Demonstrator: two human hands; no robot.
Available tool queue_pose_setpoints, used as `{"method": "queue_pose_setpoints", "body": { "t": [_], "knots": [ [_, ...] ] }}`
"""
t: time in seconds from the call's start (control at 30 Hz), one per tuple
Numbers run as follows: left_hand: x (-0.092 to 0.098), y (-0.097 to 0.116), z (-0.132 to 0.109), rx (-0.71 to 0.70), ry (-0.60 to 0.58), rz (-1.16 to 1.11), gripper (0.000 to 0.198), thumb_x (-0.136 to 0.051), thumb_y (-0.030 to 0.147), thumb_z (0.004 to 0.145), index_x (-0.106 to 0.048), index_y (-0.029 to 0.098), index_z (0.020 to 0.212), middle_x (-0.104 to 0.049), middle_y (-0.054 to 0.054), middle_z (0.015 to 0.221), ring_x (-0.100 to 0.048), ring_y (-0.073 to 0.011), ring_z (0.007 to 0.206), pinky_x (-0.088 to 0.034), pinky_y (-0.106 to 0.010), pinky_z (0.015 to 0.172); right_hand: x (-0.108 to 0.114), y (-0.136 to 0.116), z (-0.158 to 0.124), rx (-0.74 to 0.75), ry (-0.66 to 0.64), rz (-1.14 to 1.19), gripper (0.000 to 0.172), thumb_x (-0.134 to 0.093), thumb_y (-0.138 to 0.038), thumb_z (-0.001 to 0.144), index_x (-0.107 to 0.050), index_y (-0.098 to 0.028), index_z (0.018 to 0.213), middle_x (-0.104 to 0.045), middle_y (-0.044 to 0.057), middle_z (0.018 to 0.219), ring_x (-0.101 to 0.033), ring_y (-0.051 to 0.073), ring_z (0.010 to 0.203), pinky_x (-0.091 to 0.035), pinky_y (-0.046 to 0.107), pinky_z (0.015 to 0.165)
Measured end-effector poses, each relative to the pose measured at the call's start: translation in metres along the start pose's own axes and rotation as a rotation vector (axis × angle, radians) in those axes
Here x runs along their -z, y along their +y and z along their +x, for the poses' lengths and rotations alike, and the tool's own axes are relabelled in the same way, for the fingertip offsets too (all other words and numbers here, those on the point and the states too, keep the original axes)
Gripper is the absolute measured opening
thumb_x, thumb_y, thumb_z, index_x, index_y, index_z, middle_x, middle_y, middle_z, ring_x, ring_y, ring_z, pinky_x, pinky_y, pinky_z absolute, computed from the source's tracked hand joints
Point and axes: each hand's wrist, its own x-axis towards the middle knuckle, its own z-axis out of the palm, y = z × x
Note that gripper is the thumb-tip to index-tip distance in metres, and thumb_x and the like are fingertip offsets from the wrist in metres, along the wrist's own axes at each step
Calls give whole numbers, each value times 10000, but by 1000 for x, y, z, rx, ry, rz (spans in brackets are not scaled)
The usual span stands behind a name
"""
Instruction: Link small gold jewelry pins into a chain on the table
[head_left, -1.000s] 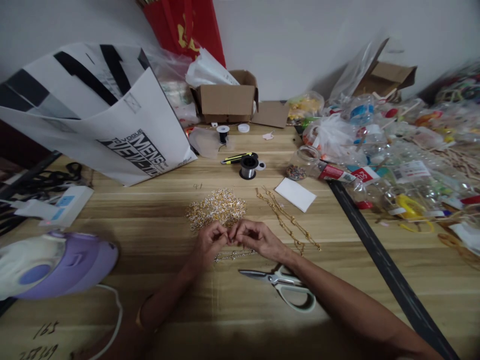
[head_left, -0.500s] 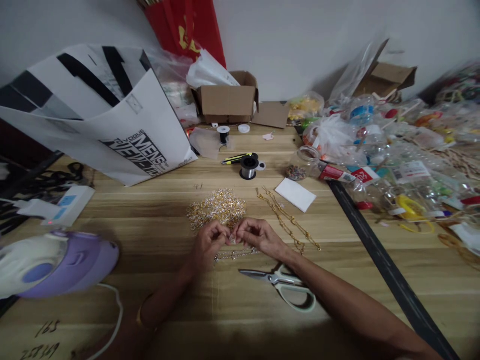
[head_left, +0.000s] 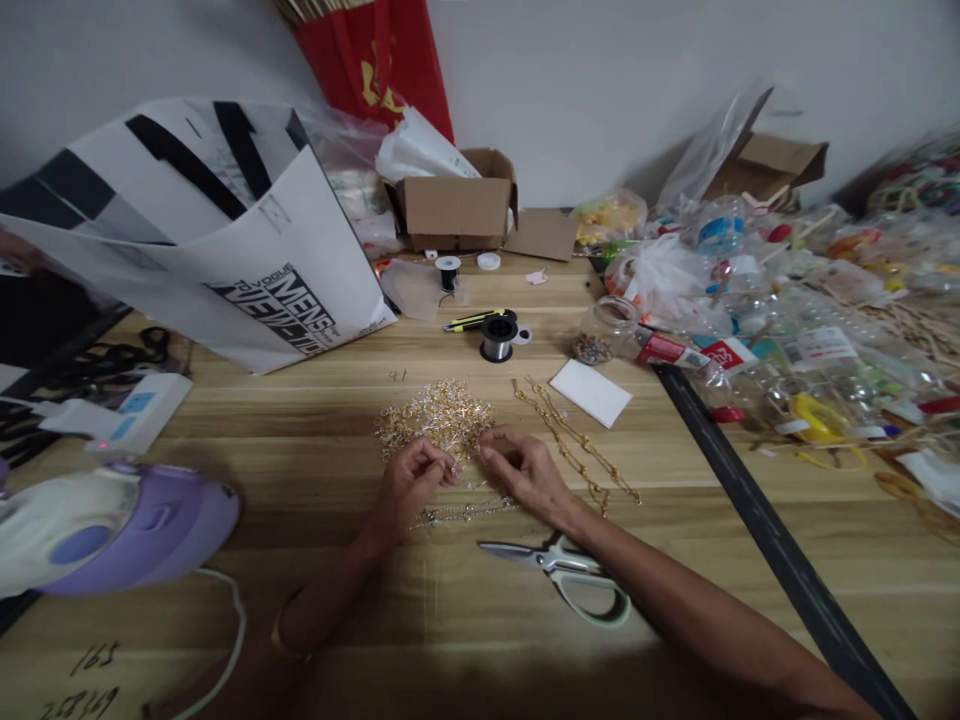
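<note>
A pile of small gold and silver rings or links (head_left: 439, 410) lies mid-table. At its front edge my left hand (head_left: 412, 480) is closed in a pinch on a small silvery piece, part of which shows at the fingertips. My right hand (head_left: 523, 475) is at the pile's right front edge, thumb and forefinger apart, with nothing visible between them. A silver chain (head_left: 469, 512) lies just in front of the hands. Two gold chains (head_left: 574, 445) stretch out to the right. Scissors (head_left: 562, 570) with pale handles lie below my right wrist.
Behind the pile are a wire spool (head_left: 497, 337), a yellow-black cutter (head_left: 469, 321) and a jar of beads (head_left: 600, 335). A white pad (head_left: 591, 392) lies nearby. A large bag (head_left: 300, 270) and a purple device (head_left: 150, 525) stand left; plastic bottles (head_left: 817, 350) heap up right.
My hands have moved apart from each other. My right thumb and forefinger have opened, while my left hand keeps its pinch. A person's hand has come into view at the far left edge.
</note>
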Motion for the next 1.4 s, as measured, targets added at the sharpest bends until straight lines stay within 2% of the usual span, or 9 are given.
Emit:
{"method": "queue_pose_setpoints", "body": {
  "t": [0.13,0.27,0.43,0.53,0.7,0.8,1.03,1.4],
  "knots": [
    [-2,0,-1,-5,-1,-12,123,-546,203,787,-524,152,678,-629,-9,704,-594,-114,579,-482,-239,581,0,-4,-3,146,111,-57,217,-518,-282,851,-581,-164,1023,-618,48,831,-448,79,488,-358,208,450],
    [-4,2,-2,-9,8,20,104,-556,187,765,-532,150,672,-622,-8,676,-595,-117,575,-481,-238,578,-2,-8,-7,317,87,-71,219,-506,-229,855,-555,-186,1064,-594,102,1068,-511,93,564,-419,226,495],
    [-7,7,-4,-12,12,63,84,-561,181,745,-545,147,671,-616,-18,675,-596,-132,605,-480,-244,580,-6,-9,-10,423,-23,-143,354,-611,-293,811,-509,-184,1131,-605,97,1005,-592,167,790,-488,274,661],
    [-8,8,-4,-29,-6,109,82,-553,165,744,-543,149,664,-612,-21,676,-593,-137,623,-476,-251,603,-8,-7,-10,415,-84,-163,316,-595,-276,827,-505,-186,1115,-613,82,961,-597,177,859,-486,284,728],
    [-8,4,-5,-60,-15,153,97,-550,172,760,-537,151,666,-611,-26,694,-599,-137,644,-476,-254,629,-9,-7,-9,351,-145,-174,106,-488,-184,878,-557,-176,957,-622,54,868,-587,144,772,-463,248,699],
    [-8,3,-5,-61,-27,144,103,-543,176,770,-533,153,669,-612,-27,708,-605,-136,649,-479,-255,639,-9,-8,-8,331,-153,-168,131,-444,-147,885,-573,-169,889,-613,47,807,-561,132,707,-445,237,661],
    [-9,5,-6,-69,-22,149,125,-566,190,766,-539,156,649,-607,-27,684,-596,-142,664,-467,-252,647,-8,-7,-8,329,-151,-167,159,-428,-148,883,-580,-171,843,-608,44,789,-552,131,701,-427,235,653],
    [-10,7,-5,-114,-24,183,123,-557,173,745,-564,155,624,-613,-55,750,-592,-167,731,-457,-272,677,-8,-10,-9,285,-147,-246,125,-427,-147,870,-546,-175,850,-572,14,698,-500,117,594,-369,218,577]
  ]
}}
